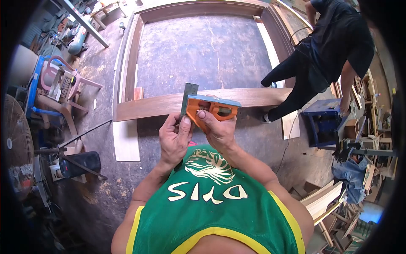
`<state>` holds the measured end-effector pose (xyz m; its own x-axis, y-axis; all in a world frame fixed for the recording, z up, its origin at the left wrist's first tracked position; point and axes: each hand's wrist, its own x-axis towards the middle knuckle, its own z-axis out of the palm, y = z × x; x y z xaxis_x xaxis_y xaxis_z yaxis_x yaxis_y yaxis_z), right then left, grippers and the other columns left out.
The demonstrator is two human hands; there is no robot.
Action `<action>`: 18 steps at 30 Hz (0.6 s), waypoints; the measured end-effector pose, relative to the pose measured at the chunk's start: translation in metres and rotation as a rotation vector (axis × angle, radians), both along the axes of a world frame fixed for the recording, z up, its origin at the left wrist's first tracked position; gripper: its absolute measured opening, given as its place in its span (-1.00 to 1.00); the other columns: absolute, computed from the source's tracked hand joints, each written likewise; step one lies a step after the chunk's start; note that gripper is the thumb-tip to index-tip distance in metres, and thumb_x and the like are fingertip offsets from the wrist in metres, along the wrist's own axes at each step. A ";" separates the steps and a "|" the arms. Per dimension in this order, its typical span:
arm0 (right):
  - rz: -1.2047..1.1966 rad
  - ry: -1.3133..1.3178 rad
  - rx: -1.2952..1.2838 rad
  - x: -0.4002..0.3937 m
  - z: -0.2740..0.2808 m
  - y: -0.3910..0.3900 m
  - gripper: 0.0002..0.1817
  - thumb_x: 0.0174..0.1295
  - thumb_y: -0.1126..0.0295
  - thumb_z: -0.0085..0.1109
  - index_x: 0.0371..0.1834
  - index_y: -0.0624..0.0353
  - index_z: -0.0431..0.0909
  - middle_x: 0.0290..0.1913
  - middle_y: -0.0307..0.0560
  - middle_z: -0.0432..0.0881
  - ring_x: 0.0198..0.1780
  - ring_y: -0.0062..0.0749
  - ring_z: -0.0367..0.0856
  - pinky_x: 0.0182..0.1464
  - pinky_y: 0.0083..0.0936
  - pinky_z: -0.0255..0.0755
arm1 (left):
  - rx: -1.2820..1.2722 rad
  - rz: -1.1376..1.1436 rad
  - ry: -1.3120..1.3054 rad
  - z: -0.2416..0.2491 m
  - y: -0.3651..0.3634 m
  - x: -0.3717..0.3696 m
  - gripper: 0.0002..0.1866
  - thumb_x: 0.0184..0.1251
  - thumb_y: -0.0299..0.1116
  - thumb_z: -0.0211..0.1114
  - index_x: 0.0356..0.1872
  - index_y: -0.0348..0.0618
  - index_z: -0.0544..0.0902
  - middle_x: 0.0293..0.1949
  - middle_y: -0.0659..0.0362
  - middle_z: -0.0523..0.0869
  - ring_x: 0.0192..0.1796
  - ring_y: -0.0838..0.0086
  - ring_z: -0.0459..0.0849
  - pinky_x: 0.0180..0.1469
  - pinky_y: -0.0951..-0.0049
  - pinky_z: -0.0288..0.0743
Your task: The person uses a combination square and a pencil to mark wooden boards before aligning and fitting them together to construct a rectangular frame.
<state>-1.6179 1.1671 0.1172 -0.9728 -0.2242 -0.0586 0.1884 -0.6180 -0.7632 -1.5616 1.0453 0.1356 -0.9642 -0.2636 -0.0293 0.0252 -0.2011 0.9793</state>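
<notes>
In front of my chest I hold a combination square [211, 109] with an orange head and a metal ruler blade [189, 95]. My left hand [174, 133] is closed on the lower end of the blade, thumb and fingers pinching it. Wrapped round the orange head is my right hand [218, 131], its thumb pressed on the side by the blade. A bubble vial shows in the head's opening. Just beyond the square lies the near board of a large brown wooden frame [148, 106].
Pale boards [126, 142] lie under the frame's near corners. At right, a person in dark clothes [315, 55] steps over the frame, one hand at a blue box-like stand [323, 122]. A pink plastic chair [63, 82] and a fan [17, 142] stand at left; lumber [325, 199] lies lower right.
</notes>
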 end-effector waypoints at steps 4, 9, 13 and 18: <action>-0.058 -0.071 -0.043 0.007 0.002 -0.002 -0.43 0.10 0.60 0.46 0.21 0.29 0.47 0.06 -0.03 0.64 0.03 -0.34 0.65 0.09 -0.38 0.59 | 0.006 0.032 -0.077 0.001 0.003 0.003 -0.78 0.53 -0.27 0.21 -0.15 -0.26 0.59 -0.52 0.36 0.53 -0.53 0.77 0.41 -0.51 0.66 0.28; -0.185 0.016 -0.001 0.002 0.001 -0.014 -0.51 0.10 0.58 0.46 0.12 0.21 0.51 0.02 -0.10 0.63 0.06 -0.35 0.63 0.12 -0.37 0.57 | -0.071 0.088 -0.009 -0.003 0.003 0.001 -0.76 0.52 -0.26 0.21 -0.17 -0.27 0.58 -0.53 0.33 0.55 -0.52 0.75 0.45 -0.50 0.64 0.33; -0.137 -0.035 -0.042 -0.007 0.008 -0.024 -0.55 0.14 0.53 0.46 0.09 0.20 0.51 -0.01 -0.11 0.63 0.04 -0.39 0.63 0.09 -0.40 0.57 | -0.138 0.154 0.059 -0.003 0.006 -0.005 -0.77 0.53 -0.26 0.20 -0.18 -0.27 0.57 -0.54 0.33 0.55 -0.54 0.74 0.45 -0.50 0.63 0.34; 0.103 -0.009 -0.176 -0.011 0.031 -0.026 -0.65 0.21 0.47 0.40 0.02 0.25 0.52 -0.08 -0.07 0.66 -0.23 -0.44 0.66 -0.37 -0.60 0.57 | -0.020 0.233 0.081 -0.003 0.011 -0.007 -0.79 0.54 -0.29 0.19 -0.13 -0.27 0.55 -0.49 0.32 0.60 -0.47 0.75 0.49 -0.46 0.64 0.37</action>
